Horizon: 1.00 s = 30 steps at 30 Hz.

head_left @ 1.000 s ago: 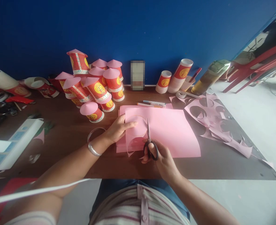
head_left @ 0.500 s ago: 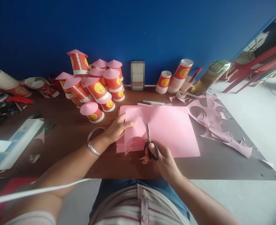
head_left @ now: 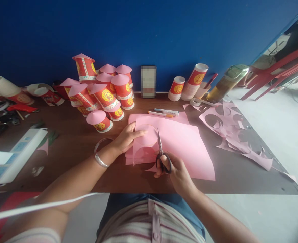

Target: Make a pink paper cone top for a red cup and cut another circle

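Observation:
My left hand (head_left: 127,137) pinches the left side of a pink paper sheet (head_left: 181,145), thumb on top near a circle outlined on it. Below that circle the sheet's edge curves where it has been cut. Black-handled scissors (head_left: 160,141) are in my right hand (head_left: 173,168), fingers through the loops, blades pointing away from me at the right side of the circle. More pink sheets (head_left: 130,162) lie underneath on the brown table. Two markers (head_left: 164,112) rest just behind the paper.
Red paper cups with pink cone tops (head_left: 105,96) stand at the back left. Stacked cups (head_left: 194,82), a tape roll (head_left: 195,102) and a bottle (head_left: 226,84) are at the back right. Cut pink scraps (head_left: 230,128) cover the right side. A power strip (head_left: 17,155) lies left.
The pink sheet has turned clockwise, its right part swinging towards me and uncovering more of the markers and the sheet below. Both hands stay almost in place.

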Motion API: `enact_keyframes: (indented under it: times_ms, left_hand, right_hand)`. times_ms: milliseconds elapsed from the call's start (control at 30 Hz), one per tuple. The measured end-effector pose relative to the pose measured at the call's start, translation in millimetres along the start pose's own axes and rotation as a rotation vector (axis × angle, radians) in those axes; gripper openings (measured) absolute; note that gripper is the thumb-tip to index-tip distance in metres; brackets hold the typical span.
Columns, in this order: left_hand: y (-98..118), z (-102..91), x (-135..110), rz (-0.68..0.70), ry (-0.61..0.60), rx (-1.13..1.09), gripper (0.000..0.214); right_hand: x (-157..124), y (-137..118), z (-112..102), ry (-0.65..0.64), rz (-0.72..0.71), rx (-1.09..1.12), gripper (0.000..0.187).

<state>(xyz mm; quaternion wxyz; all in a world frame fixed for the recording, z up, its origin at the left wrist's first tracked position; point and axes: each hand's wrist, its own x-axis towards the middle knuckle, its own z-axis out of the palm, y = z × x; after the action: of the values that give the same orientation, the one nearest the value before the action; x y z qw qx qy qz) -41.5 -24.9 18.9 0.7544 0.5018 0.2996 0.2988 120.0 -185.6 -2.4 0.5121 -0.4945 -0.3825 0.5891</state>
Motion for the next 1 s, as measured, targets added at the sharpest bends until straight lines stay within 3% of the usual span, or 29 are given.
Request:
enact_keyframes:
  times_ms: [1000]
  left_hand:
    - [0.9,-5.9,2.9,0.013,0.047,0.041,0.044]
  right_hand:
    - [0.9,-6.0,-3.5,-0.003,0.068,0.029,0.057]
